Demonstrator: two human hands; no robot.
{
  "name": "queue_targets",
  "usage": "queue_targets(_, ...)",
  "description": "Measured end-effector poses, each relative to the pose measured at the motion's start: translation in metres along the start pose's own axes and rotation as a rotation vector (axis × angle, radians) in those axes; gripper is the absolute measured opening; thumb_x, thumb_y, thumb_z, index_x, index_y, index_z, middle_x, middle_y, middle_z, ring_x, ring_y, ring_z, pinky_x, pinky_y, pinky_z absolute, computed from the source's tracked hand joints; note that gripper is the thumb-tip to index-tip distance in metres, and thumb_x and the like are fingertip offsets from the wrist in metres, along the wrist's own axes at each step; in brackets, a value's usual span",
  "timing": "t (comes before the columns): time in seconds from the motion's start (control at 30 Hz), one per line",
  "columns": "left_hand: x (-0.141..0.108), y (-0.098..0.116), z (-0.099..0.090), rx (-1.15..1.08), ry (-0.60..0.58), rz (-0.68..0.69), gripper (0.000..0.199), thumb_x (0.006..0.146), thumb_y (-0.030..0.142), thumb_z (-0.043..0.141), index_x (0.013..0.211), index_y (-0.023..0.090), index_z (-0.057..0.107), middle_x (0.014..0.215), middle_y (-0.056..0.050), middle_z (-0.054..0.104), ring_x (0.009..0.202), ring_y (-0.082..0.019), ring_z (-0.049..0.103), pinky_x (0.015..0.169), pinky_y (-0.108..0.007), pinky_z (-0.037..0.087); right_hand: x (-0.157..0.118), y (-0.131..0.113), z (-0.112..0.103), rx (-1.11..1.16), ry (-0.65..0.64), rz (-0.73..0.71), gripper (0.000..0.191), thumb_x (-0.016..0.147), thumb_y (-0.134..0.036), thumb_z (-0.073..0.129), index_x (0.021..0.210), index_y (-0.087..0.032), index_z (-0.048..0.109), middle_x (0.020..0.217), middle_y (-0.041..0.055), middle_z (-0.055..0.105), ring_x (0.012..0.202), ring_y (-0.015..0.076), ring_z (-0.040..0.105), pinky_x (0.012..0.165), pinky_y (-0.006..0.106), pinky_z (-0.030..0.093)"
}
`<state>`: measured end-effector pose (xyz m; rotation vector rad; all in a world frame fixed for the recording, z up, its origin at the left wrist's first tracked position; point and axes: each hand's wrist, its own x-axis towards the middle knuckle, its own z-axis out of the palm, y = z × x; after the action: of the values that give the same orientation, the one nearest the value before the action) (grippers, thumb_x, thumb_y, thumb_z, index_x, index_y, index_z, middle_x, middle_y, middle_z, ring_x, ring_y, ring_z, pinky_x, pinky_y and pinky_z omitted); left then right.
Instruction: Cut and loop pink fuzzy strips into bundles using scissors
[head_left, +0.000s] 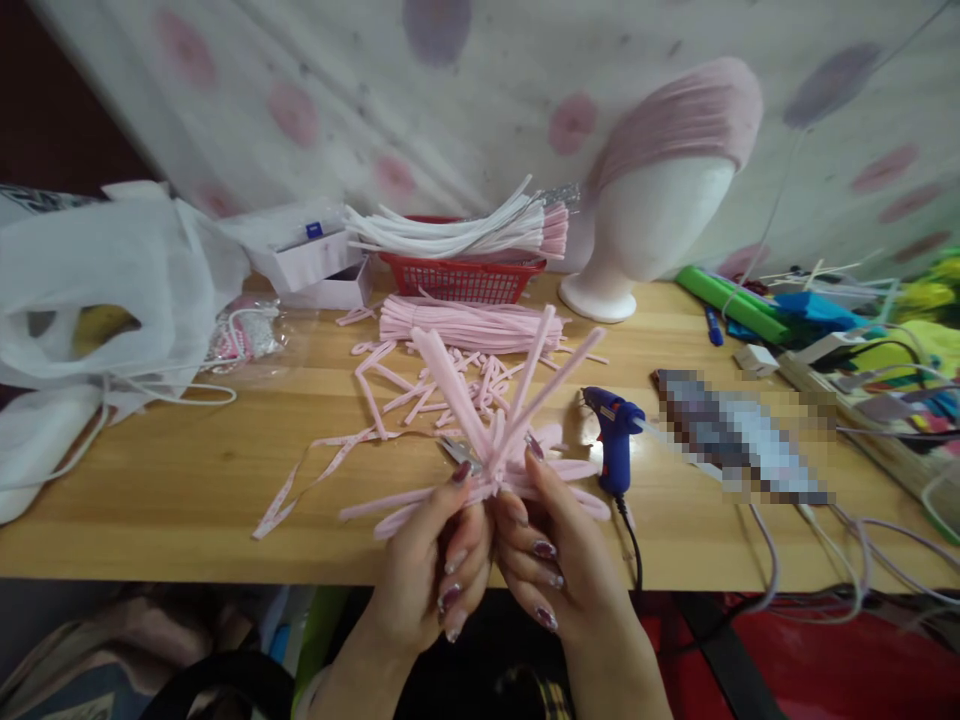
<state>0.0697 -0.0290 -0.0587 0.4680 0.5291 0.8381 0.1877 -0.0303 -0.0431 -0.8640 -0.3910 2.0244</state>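
The left hand [431,560] and right hand [562,555] meet over the table's [187,515] front edge, thumbs and fingers closed on the joined middle of a spray of fuzzy pink pipe-cleaner stems [450,395]. Pinching at the centre probably keeps the bundle together while its long ends stay free to fan upward and its loops outward. The spray lies between both hands, rising above the fingertips. The blue glue gun [615,440] rests to its right, likely for easy reach; small pink fuzzy pieces [487,385] lie beyond it.
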Motion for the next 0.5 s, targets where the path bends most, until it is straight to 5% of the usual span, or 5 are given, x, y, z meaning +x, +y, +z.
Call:
queue_targets(0.13, -0.006, 0.009, 0.007, -0.002, 0.133, 0.03, 0.067, 0.064, 0.058, 0.084, 0.044, 0.021, 0.032, 0.032, 0.011, 0.028, 0.023, -0.001, 0.026, 0.028, -0.013, 0.021, -0.01, -0.003, -0.012, -0.318, 0.031, -0.17, 0.056, 0.082, -0.073, 0.066, 0.065, -0.021, 0.057, 0.047, -0.0097, 0.04, 0.034, 0.0058, 0.031, 0.03, 0.017, 0.037)
queue_targets(0.23, -0.008, 0.012, 0.008, -0.022, 0.269, 0.116, 0.065, 0.061, 0.055, 0.087, 0.046, 0.022, 0.033, 0.034, 0.011, 0.029, 0.027, -0.001, 0.025, 0.032, -0.014, 0.023, -0.025, -0.002, -0.036, -0.922, 0.209, -0.432, 0.025, 0.094, -0.046, 0.064, 0.087, -0.022, 0.067, 0.079, 0.0012, 0.064, 0.073, 0.0181, 0.065, 0.066, 0.029, 0.056)
queue_targets(0.33, -0.006, 0.009, 0.005, 0.011, 0.408, 0.253, 0.062, 0.067, 0.055, 0.084, 0.047, 0.021, 0.037, 0.038, 0.01, 0.03, 0.032, -0.003, 0.024, 0.033, -0.015, 0.022, -0.031, 0.005, -0.063, -1.596, 0.398, -0.622, 0.017, 0.094, -0.027, 0.058, 0.107, -0.024, 0.068, 0.107, 0.0099, 0.069, 0.1, 0.0309, 0.067, 0.085, 0.046, 0.054)
queue_targets(0.5, 0.0, 0.004, 0.002, 0.033, 0.436, 0.389, 0.063, 0.074, 0.059, 0.081, 0.047, 0.021, 0.038, 0.042, 0.009, 0.029, 0.038, -0.004, 0.023, 0.037, -0.017, 0.026, -0.016, 0.014, -0.073, -2.083, 0.491, -0.609, 0.023, 0.084, -0.012, 0.061, 0.105, -0.019, 0.067, 0.097, 0.0124, 0.068, 0.089, 0.0352, 0.068, 0.08, 0.051, 0.051)
